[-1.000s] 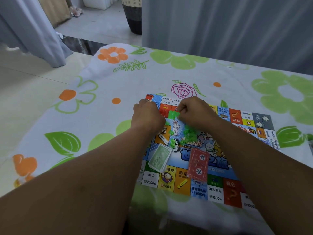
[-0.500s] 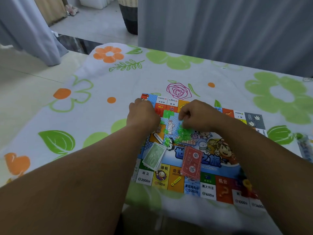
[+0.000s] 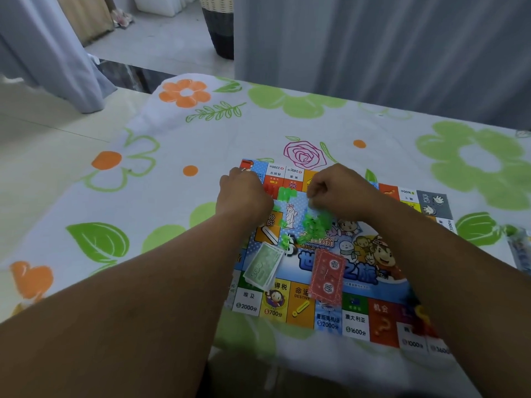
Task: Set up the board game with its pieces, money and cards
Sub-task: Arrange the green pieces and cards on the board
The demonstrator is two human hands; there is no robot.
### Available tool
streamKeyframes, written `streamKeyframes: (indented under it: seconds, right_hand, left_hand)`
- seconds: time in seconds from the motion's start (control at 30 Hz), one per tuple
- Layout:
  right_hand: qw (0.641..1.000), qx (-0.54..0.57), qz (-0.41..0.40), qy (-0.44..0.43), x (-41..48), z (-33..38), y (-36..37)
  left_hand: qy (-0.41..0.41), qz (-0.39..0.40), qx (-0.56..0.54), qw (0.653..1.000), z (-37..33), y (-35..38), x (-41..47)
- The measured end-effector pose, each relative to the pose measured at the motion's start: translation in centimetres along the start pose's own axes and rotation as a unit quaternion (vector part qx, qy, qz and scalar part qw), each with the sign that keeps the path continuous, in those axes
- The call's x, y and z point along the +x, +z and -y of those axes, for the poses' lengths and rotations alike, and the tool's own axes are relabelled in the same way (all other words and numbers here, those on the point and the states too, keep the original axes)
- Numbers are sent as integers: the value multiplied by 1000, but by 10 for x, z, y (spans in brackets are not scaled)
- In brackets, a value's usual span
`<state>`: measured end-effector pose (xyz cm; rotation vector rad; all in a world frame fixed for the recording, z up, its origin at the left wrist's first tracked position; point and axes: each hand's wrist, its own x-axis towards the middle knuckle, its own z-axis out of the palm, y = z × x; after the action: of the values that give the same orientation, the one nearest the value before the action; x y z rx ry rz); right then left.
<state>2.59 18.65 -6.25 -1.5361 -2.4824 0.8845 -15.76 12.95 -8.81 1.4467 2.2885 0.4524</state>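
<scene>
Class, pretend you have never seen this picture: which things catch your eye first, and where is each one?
The bright board lies on a flowered cloth. Over its far half the left hand and right hand meet at a scatter of small green pieces. Nearer the camera, green notes and a red stack lie on the board, side by side.

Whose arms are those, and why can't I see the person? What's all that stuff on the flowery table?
The camera sits on the person's head and looks down, so you see only their two arms. On the flowery tablecloth lies a game board. On it are a green stack of play money, a red stack of cards and a heap of small green plastic pieces. The right hand seems to pinch one of those pieces. The left hand is curled beside them; whether it holds anything is hidden.
</scene>
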Motion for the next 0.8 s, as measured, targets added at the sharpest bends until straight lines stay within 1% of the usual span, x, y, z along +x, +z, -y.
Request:
streamKeyframes:
  seconds: [0.07, 0.13, 0.27, 0.43, 0.67, 0.8]
  right_hand:
    - [997, 66, -49, 11, 3, 1, 1]
    - [993, 91, -79, 19, 5, 3, 6]
    - [991, 106, -74, 37, 7, 4, 16]
    - [991, 99, -76, 56, 8, -1, 17]
    - [989, 84, -100, 65, 9, -5, 16]
    - [992, 54, -95, 66, 8, -7, 16]
  left_hand:
    - [0, 0, -1, 1000, 1, 0, 0]
    - [1, -2, -2, 1000, 1, 0, 1]
    - [3, -3, -1, 1000, 2, 1, 1]
    - [7, -7, -1, 1000, 3, 3, 2]
    - [6, -7, -2, 1000, 3, 2, 2]
    - [5, -8, -4, 1000, 3, 2, 2]
